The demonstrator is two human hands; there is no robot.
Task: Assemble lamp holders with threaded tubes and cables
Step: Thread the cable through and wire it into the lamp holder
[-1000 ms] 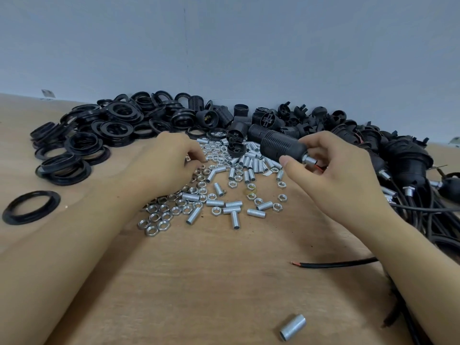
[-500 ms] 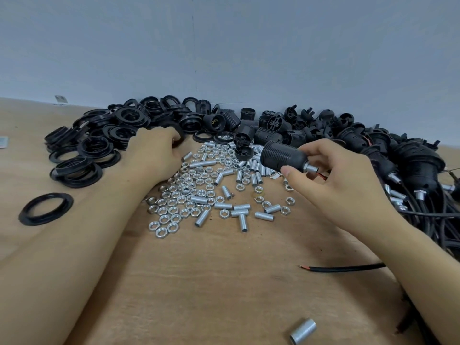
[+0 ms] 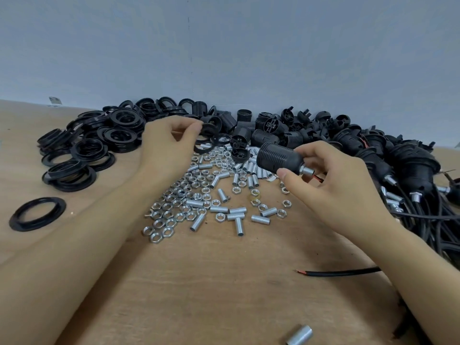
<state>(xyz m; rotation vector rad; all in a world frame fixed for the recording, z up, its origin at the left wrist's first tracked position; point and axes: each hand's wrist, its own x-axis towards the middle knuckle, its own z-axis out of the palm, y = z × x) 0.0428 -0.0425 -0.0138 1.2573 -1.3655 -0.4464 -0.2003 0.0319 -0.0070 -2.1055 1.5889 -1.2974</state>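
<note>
The plywood worktop (image 3: pixel 224 282) fills the lower frame. A heap of black threaded collar rings (image 3: pixel 94 143) occupies the upper left. A pile of black lamp holder parts (image 3: pixel 273 130) sits at upper centre. Finished holders on cables (image 3: pixel 410 170) are stacked at the right edge. A scatter of hex nuts (image 3: pixel 174 210) and threaded tubes (image 3: pixel 236 212) lies at centre.

The right hand (image 3: pixel 331 185) grips a ribbed black lamp holder (image 3: pixel 278 158) right of centre, held clear of the worktop, thumb beneath and fingers curled over the narrow end. A short threaded tube (image 3: pixel 306 169) projects from that end, with red wire showing just behind it.

The left hand (image 3: pixel 169 143), left of centre, reaches to the edge of the ring heap, fingers curled. A black ring (image 3: pixel 206 141) lies at its fingertips; whether it is pinched cannot be told.

Judgement: the step in hand appears to be taking a collar ring for the held holder. To do it well, lift one ring only, since the rings overlap. Keep the holder steady and level. Present the ring square to the ribbed body before turning, as a tilted start may cross-thread. The free cable end (image 3: pixel 323 273) at lower right lies apart and should stay clear of the nuts.

A lone tube (image 3: pixel 300 335) lies at the bottom edge.
</note>
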